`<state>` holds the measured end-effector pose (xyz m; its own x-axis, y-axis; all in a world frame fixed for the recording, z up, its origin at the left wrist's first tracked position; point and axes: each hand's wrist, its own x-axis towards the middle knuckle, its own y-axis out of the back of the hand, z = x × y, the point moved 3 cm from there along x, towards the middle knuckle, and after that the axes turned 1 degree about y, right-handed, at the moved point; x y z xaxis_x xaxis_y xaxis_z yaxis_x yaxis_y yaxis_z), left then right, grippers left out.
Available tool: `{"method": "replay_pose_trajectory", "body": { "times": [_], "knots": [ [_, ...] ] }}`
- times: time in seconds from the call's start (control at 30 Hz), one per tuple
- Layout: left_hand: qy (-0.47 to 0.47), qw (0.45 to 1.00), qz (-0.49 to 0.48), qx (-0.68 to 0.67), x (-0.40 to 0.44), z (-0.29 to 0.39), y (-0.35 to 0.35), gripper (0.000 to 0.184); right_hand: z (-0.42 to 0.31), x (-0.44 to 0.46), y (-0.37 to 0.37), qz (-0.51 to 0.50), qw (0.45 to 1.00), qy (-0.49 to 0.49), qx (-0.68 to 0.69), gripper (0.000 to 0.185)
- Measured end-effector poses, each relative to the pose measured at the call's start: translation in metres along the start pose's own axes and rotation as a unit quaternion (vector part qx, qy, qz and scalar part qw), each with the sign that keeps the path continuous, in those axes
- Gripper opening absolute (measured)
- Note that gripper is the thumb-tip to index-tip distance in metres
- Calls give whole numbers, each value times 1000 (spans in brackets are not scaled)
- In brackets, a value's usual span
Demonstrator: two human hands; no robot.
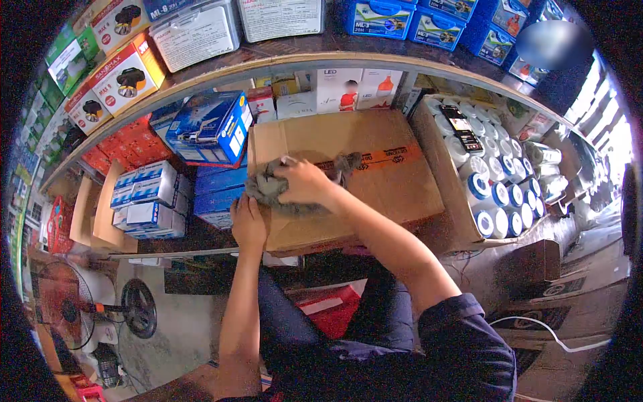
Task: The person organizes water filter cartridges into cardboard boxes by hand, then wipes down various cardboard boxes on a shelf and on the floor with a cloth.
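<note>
A brown cardboard box (388,141) with printed tape lies in front of me on the shelf. My right hand (305,182) is closed on a crumpled grey cloth (268,189), pressing it to the left part of the box's top. One end of the cloth trails to the right across the tape. My left hand (248,221) rests against the box's near left corner, fingers stretched out and touching or very close to the cloth's edge; nothing shows in its grasp.
Left of the box stand blue boxes (207,130) and stacked small white-and-blue boxes (151,191). On the right, a carton (429,154) holds several white cylinders, with a phone (461,127) on top. An upper shelf (281,57) carries more boxes. A fan (63,305) stands lower left.
</note>
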<state>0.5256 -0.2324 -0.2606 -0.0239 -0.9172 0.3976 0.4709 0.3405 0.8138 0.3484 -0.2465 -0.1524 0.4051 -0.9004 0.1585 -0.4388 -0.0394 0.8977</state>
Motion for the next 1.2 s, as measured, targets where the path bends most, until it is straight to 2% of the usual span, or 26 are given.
{"method": "replay_pose_trajectory", "body": {
  "times": [0.1,0.17,0.2,0.23,0.27,0.3,0.37,0.47,0.53,0.6,0.63,0.7,0.8,0.9,0.97,1.03,1.07,1.13,1.17,1.2],
  "knots": [
    [-6,1000,11,10,1,9,9,44,-19,-32,-11,-19,996,30,-78,59],
    [118,990,-57,-60,0,25,30,42,-31,-54,-12,16,998,45,-46,57],
    [118,989,-58,-62,-3,21,24,42,-36,-63,-7,49,997,53,-26,56],
    [74,996,-44,-29,-3,14,19,42,-39,-70,-2,50,997,53,-26,56],
    [27,999,-27,6,-2,8,13,43,-37,-77,4,34,999,22,-25,54],
    [24,999,-26,8,0,16,21,43,-33,-83,8,19,1000,-9,-22,53],
    [92,992,-84,-5,1,36,40,45,-13,-100,18,17,998,-45,-31,53],
    [76,994,-78,-3,-3,36,42,47,40,-136,46,10,986,-160,-39,55],
    [79,994,-71,-10,-4,34,39,47,85,-168,67,65,966,-246,47,58],
    [86,994,-64,-20,-5,34,39,47,111,-191,85,119,948,-295,0,58],
    [101,992,-66,-27,-6,37,41,46,115,-193,87,117,948,-296,-3,58],
    [116,990,-71,-35,-7,36,39,46,118,-196,93,143,937,-304,-94,57],
    [94,993,-65,-18,-5,32,37,46,124,-185,90,153,925,-331,-110,56],
    [101,992,-69,-27,-5,29,36,49,150,-172,84,169,924,-317,-130,60],
    [80,993,-68,46,-6,28,35,49,170,-159,77,190,921,-301,-154,60],
    [99,992,-68,49,-7,33,38,48,157,-142,87,239,909,-302,-161,56],
    [114,990,-69,53,-7,34,39,48,175,-135,83,237,910,-301,-160,56],
    [115,989,-75,47,-7,34,39,47,202,-116,79,289,906,-227,-207,56],
    [113,989,-80,41,-6,33,39,47,207,-110,82,278,902,-280,-174,57],
    [114,989,-80,43,-5,33,39,47,205,-100,86,277,903,-279,-172,57]
  ]
}}
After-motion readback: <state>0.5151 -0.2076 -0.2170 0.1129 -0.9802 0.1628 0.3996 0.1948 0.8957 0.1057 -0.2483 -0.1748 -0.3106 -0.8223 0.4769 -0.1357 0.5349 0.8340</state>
